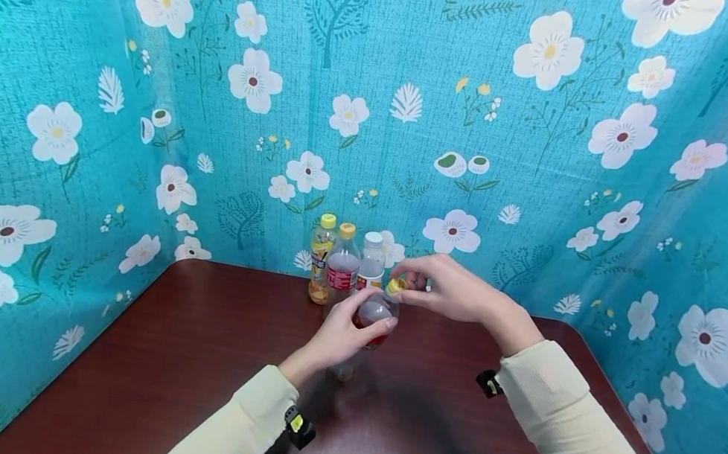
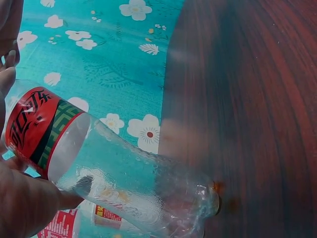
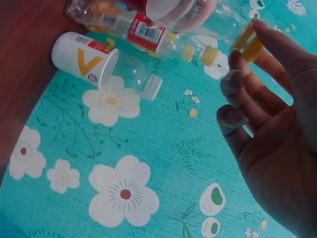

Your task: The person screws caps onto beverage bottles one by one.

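A clear plastic cola bottle (image 2: pixel 119 168) with a red and green label is gripped round its upper body by my left hand (image 1: pixel 340 335). On its neck sits a yellow cap (image 3: pixel 251 43), which my right hand (image 1: pixel 454 291) pinches between thumb and fingers. The right wrist view shows the other fingers of that hand loosely bent beside the cap. The bottle leans, with its neck towards the right hand. No liquid shows in the part seen in the left wrist view. Whether its base touches the table cannot be told.
Behind the held bottle, several bottles stand on the dark red-brown table (image 1: pixel 221 360): a yellow-labelled one (image 1: pixel 322 256), a clear one with a red label (image 1: pixel 342 275) and a white-capped one (image 3: pixel 86 60). A blue flowered curtain (image 1: pixel 368 70) surrounds the table's back and sides.
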Action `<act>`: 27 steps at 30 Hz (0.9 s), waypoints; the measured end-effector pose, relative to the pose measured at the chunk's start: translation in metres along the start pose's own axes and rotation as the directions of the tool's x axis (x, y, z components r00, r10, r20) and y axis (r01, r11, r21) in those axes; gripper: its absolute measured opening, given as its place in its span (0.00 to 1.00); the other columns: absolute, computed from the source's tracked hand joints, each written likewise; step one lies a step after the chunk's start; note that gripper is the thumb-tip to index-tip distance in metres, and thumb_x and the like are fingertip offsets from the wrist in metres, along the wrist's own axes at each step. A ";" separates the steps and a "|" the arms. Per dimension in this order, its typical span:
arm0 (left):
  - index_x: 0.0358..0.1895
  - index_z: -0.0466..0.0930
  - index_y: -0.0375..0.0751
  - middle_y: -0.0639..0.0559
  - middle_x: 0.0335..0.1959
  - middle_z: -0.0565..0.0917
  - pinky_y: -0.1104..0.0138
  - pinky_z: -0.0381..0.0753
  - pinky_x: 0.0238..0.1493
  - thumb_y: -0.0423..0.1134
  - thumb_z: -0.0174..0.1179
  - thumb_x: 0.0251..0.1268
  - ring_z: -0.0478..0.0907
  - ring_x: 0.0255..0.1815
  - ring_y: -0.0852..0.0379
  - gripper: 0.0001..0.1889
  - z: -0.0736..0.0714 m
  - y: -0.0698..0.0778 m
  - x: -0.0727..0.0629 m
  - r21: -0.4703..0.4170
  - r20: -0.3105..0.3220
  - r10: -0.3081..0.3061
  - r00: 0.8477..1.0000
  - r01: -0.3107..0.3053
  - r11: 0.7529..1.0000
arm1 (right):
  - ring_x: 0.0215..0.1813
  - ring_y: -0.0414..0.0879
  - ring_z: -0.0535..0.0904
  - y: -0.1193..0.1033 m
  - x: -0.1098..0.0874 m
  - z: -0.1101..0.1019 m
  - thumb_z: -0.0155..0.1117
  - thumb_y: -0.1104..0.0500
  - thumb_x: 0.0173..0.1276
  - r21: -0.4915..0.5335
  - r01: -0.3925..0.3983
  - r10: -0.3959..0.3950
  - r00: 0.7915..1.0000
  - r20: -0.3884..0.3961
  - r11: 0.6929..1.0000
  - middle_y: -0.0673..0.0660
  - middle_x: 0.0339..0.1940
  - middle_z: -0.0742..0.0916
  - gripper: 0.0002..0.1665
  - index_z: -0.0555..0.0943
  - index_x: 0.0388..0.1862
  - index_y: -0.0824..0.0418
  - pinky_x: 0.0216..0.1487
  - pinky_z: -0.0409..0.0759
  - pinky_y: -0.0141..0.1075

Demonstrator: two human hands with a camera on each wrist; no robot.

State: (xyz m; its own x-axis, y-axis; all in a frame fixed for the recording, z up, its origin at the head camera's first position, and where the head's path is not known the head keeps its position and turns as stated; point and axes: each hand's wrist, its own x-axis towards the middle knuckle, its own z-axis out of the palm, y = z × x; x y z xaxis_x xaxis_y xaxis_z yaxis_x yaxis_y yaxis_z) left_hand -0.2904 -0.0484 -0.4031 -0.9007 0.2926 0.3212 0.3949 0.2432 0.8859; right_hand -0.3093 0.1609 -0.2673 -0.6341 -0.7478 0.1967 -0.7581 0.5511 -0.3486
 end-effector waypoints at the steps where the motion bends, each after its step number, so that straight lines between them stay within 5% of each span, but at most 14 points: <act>1: 0.69 0.73 0.56 0.51 0.64 0.78 0.53 0.83 0.56 0.47 0.66 0.71 0.78 0.57 0.49 0.26 0.001 0.000 0.000 -0.001 0.000 0.001 1.000 -0.001 1.000 | 0.28 0.41 0.76 0.000 0.000 0.002 0.71 0.50 0.71 -0.020 -0.018 0.018 1.000 -0.020 1.000 0.45 0.24 0.81 0.08 0.86 0.44 0.51 0.33 0.77 0.40; 5: 0.71 0.72 0.54 0.48 0.65 0.78 0.50 0.82 0.56 0.44 0.66 0.71 0.78 0.58 0.47 0.27 0.003 -0.001 0.000 -0.004 -0.008 0.009 1.000 -0.009 1.000 | 0.20 0.40 0.68 -0.001 0.001 0.009 0.67 0.40 0.72 -0.208 -0.115 0.089 0.987 -0.130 0.971 0.45 0.14 0.73 0.21 0.78 0.23 0.49 0.22 0.66 0.36; 8: 0.71 0.72 0.54 0.49 0.65 0.78 0.51 0.83 0.56 0.46 0.66 0.71 0.79 0.57 0.48 0.27 0.003 0.000 0.001 0.003 -0.016 0.002 1.000 -0.002 1.000 | 0.18 0.39 0.67 -0.001 -0.001 0.012 0.62 0.33 0.72 -0.321 -0.149 0.092 0.978 -0.186 0.935 0.43 0.12 0.72 0.27 0.77 0.20 0.49 0.20 0.64 0.36; 12: 0.69 0.73 0.57 0.52 0.64 0.78 0.54 0.83 0.56 0.50 0.66 0.70 0.79 0.57 0.51 0.26 0.003 0.000 0.001 0.018 -0.016 -0.013 1.000 0.013 1.000 | 0.22 0.38 0.72 -0.001 -0.004 0.006 0.64 0.38 0.73 -0.197 -0.091 0.066 0.989 -0.132 0.976 0.42 0.19 0.78 0.18 0.86 0.42 0.50 0.24 0.72 0.37; 16: 0.69 0.73 0.58 0.52 0.63 0.78 0.54 0.83 0.56 0.52 0.66 0.70 0.78 0.57 0.51 0.26 0.002 -0.002 0.003 0.028 -0.013 -0.007 1.000 0.007 1.000 | 0.32 0.39 0.79 0.002 -0.007 -0.001 0.67 0.48 0.74 -0.024 0.005 -0.006 1.000 -0.027 1.000 0.44 0.34 0.85 0.19 0.83 0.60 0.52 0.37 0.80 0.39; 19: 0.69 0.73 0.58 0.51 0.63 0.78 0.55 0.83 0.55 0.53 0.66 0.70 0.78 0.57 0.51 0.26 0.003 -0.002 0.004 0.025 -0.010 -0.002 1.000 0.002 1.000 | 0.38 0.39 0.80 0.004 -0.007 -0.002 0.66 0.53 0.75 0.015 0.051 -0.051 0.999 -0.005 0.999 0.44 0.40 0.86 0.15 0.84 0.58 0.53 0.42 0.81 0.39; 27: 0.68 0.74 0.57 0.51 0.62 0.79 0.55 0.83 0.54 0.49 0.67 0.69 0.79 0.56 0.51 0.26 0.005 -0.001 0.002 0.015 -0.038 0.007 0.999 -0.006 1.000 | 0.26 0.40 0.72 0.002 -0.003 0.009 0.69 0.54 0.72 -0.025 0.011 -0.013 0.995 -0.097 1.000 0.46 0.24 0.80 0.09 0.85 0.45 0.58 0.29 0.74 0.35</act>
State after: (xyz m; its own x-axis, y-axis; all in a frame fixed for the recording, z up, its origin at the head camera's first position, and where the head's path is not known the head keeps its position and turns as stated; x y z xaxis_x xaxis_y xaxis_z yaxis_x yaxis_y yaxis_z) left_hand -0.2915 -0.0435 -0.4052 -0.9042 0.2591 0.3395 0.4031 0.2556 0.8787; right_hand -0.3073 0.1611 -0.2770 -0.6359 -0.7156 0.2890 -0.7684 0.5522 -0.3235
